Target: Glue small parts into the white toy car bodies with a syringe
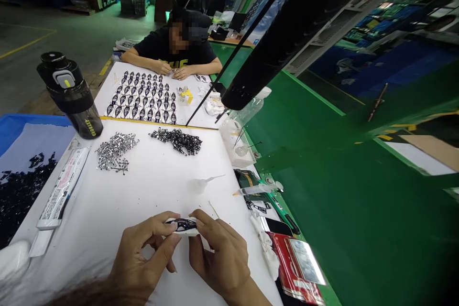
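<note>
Low over the white tabletop, a small eye-shaped piece point(183, 224), glossy black on a white base, is held level between both hands. My left hand point(145, 251) pinches its left end with thumb and index finger. At its right end, my right hand point(220, 253) grips it, fingers curled and the thumb partly hidden beneath. A clear dropper bottle point(198, 185) with a long thin tip lies just beyond the hands. Farther off are a pile of small silver metal parts point(115, 151) and a pile of small black parts point(177, 140).
A black bottle point(73, 95) and a white tube point(63, 189) stand and lie at left, beside a blue bin point(21, 122) of black parts. A syringe point(258, 188) and red packet point(292, 265) lie right. Across, a person point(179, 38) works behind rows of similar pieces point(143, 98).
</note>
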Available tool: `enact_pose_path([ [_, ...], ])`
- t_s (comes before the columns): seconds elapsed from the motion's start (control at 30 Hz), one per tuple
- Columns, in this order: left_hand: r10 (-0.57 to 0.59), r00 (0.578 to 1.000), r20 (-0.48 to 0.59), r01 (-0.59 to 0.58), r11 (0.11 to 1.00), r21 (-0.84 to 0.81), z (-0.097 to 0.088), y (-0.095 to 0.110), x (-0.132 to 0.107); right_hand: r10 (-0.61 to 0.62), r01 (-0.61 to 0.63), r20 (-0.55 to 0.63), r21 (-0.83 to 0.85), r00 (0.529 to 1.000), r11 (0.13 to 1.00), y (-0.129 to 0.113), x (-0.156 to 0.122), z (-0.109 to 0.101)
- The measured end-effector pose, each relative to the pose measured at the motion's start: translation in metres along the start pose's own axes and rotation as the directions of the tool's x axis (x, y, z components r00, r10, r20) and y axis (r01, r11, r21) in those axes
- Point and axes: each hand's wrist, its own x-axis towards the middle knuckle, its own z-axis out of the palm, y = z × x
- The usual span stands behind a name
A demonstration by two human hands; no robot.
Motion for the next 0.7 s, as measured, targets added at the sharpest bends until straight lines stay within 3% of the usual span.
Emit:
enact_pose_path([
  [0.3, 0.027, 1.000, 0.004, -0.028, 0.993, 0.113, -0.001, -0.008, -0.005, 0.101, -0.100, -0.029, 0.031, 0.994, 0.994, -0.006, -0.007, 0.006],
  [0.43, 0.174, 0.985, -0.003, -0.168, 0.953, 0.254, -0.001, -0.009, -0.003, 0.178, -0.177, -0.010, 0.048, 0.984, 0.983, -0.010, -0.011, 0.005],
  [0.5, 0.284, 0.959, -0.005, -0.261, 0.889, 0.375, -0.003, -0.008, -0.001, 0.195, -0.195, 0.010, 0.049, 0.981, 0.980, -0.012, -0.012, 0.005],
  [0.6, 0.469, 0.883, 0.026, -0.397, 0.715, 0.575, -0.005, -0.007, 0.000, 0.212, -0.213, 0.026, 0.033, 0.977, 0.977, -0.014, -0.013, 0.004],
  [0.7, 0.576, 0.815, 0.070, -0.438, 0.531, 0.725, -0.007, -0.008, 0.000, 0.246, -0.249, 0.061, 0.048, 0.967, 0.967, -0.015, -0.015, 0.003],
])
